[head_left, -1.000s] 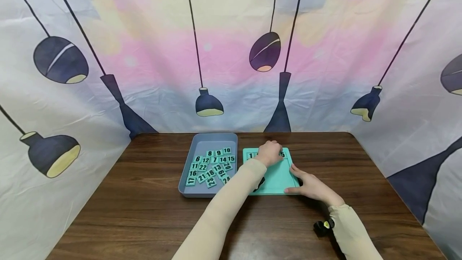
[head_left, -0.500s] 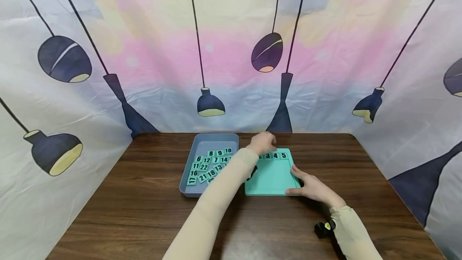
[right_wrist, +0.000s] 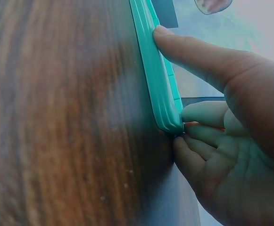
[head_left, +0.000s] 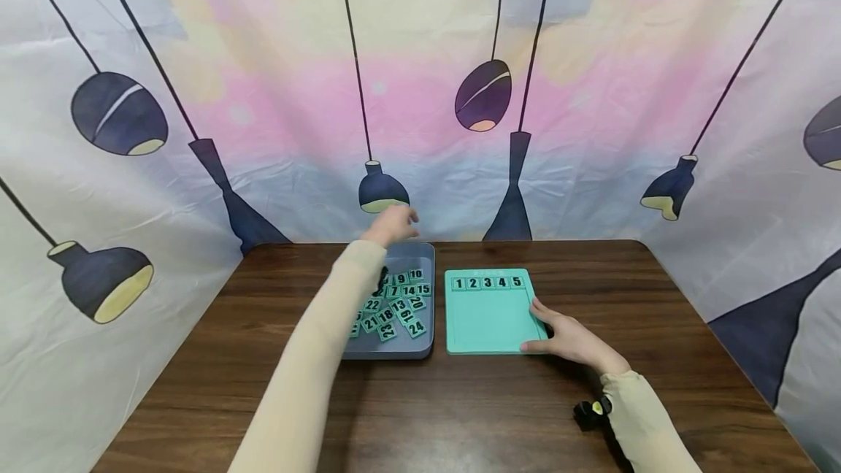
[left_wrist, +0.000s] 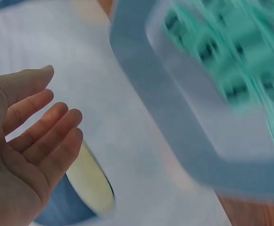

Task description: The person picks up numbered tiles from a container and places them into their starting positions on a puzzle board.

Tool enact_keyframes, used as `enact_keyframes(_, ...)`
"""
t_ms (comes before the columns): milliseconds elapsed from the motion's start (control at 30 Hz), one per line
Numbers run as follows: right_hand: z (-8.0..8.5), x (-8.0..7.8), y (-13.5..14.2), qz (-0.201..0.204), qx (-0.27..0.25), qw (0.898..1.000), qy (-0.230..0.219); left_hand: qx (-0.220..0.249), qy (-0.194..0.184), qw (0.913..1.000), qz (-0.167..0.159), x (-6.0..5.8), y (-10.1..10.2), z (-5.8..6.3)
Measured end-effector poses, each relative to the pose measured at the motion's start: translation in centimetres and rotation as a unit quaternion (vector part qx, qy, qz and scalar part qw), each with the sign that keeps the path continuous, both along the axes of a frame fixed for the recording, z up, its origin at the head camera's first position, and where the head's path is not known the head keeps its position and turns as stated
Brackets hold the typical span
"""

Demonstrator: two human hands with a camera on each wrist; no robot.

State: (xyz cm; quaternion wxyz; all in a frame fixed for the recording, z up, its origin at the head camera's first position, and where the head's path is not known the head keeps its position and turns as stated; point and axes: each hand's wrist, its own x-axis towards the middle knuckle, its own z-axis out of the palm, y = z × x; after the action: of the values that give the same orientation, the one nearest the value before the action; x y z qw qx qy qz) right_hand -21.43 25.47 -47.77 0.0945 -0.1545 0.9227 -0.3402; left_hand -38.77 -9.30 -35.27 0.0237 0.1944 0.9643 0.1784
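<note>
My left hand is raised over the far rim of a blue-grey tray. Its fingers are relaxed with nothing between them, as the left wrist view confirms. Several loose green number tiles lie in the tray, at various angles; my left forearm hides some of them. To the tray's right lies a flat green number board, with tiles 1 to 5 in a row along its top. My right hand grips the board's near right corner, the thumb on one edge and the fingers against the other.
Tray and board stand side by side on a dark wooden table, near its far edge. Behind it hangs a cloth printed with lamps. A small black device is strapped to the right wrist.
My left hand has lifted off the row on the board and swung left to above the tray's far end, uncovering tiles 1 to 5. The right hand stays at the board.
</note>
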Motion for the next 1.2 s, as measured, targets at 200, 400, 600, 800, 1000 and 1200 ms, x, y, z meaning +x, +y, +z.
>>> enact_keyframes(200,-0.3,0.2,0.3,-0.005,0.003,1.000,0.000,-0.036,-0.005,0.9993,0.005,0.4,-4.4,-0.4)
enact_keyframes(400,-0.4,0.2,0.2,0.000,0.000,1.000,-0.002,-0.063,-0.043,0.9970,-0.013,1.7,-7.2,-2.1)
enact_keyframes(600,-0.1,0.0,0.3,-0.003,-0.007,1.000,-0.004,-0.084,-0.081,0.9925,-0.037,2.4,-9.1,-3.2)
enact_keyframes(800,-0.2,-0.3,0.3,-0.002,-0.001,1.000,-0.003,-0.097,-0.117,0.9867,-0.058,3.1,-9.7,-4.0)
enact_keyframes(1000,-0.2,-0.3,0.3,-0.002,0.003,1.000,-0.002,-0.144,-0.111,0.9815,-0.061,3.9,-9.3,-4.7)
enact_keyframes(1200,-0.2,-0.2,0.3,-0.002,0.000,1.000,-0.002,-0.186,-0.088,0.9762,-0.069,4.8,-8.3,-5.0)
